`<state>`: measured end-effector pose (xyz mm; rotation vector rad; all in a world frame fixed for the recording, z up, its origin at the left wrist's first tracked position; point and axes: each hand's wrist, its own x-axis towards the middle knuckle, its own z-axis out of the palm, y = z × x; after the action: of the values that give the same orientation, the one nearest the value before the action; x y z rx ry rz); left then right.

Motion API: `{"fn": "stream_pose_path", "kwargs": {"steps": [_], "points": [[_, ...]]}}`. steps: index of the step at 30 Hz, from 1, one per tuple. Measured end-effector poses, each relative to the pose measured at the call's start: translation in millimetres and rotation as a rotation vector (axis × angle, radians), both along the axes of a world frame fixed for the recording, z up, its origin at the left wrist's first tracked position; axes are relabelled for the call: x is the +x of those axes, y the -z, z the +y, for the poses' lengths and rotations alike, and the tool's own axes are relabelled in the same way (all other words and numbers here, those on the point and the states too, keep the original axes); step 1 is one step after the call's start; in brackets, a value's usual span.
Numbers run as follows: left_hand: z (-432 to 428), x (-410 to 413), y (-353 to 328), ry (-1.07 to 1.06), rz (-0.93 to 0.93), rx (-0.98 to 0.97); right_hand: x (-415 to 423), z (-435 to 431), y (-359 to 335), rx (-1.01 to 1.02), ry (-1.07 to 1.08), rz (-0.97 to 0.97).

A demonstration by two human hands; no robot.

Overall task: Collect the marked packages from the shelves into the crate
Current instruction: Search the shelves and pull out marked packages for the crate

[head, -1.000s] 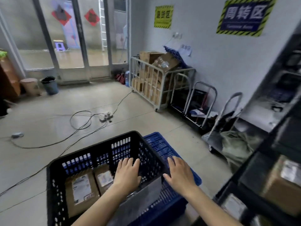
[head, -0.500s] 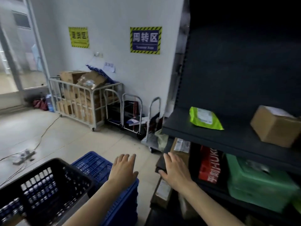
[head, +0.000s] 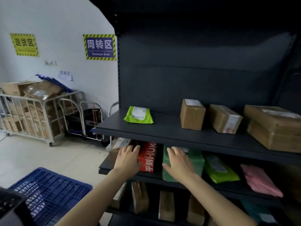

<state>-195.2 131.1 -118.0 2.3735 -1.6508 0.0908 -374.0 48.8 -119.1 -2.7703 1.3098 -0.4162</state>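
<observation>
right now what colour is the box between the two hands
The box is red with white lettering, shown in the head view.

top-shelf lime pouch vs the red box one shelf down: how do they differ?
The lime pouch is a soft flat bag with a white label; the red box is rigid with white lettering. The pouch lies on the upper shelf; the box sits one shelf down, by the left hand. Neither is gripped.
</observation>
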Motion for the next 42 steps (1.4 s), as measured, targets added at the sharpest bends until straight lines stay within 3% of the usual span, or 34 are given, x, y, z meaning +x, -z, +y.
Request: {"fn": "stream_pose_path", "kwargs": {"steps": [3, 14, 26, 30, 34, 42], "points": [[-31.1, -56.6, -5.1, 0.083, -0.01, -0.021, -61.6, -20.8, -6.5, -0.015, 0.066, 0.029], [-114.7, -140.1, -32.7, 0.25, -0.001, -0.059, -170.1, -75.6, -25.8, -0.031, 0.251, -0.021], [-213.1, -134.1, -53.6, 0.275, 0.058, -0.205, -178.7, -156.5, -46.7, -0.088, 0.353, -0.059], [-240.6, -113.0, -59.2, 0.235, 0.195, -0.322, -157.3, -190.2, -60.4, -0.194, 0.366, -0.204], [-266.6, -94.9, -68.0, 0.15, 0.45, -0.398, -149.5, -227.4, -79.8, -0.243, 0.474, -0.265], [-317.3, -82.5, -84.5, 0.106, 0.862, -0.306, -136.6, -285.2, -98.4, 0.071, 0.714, -0.12]]}}
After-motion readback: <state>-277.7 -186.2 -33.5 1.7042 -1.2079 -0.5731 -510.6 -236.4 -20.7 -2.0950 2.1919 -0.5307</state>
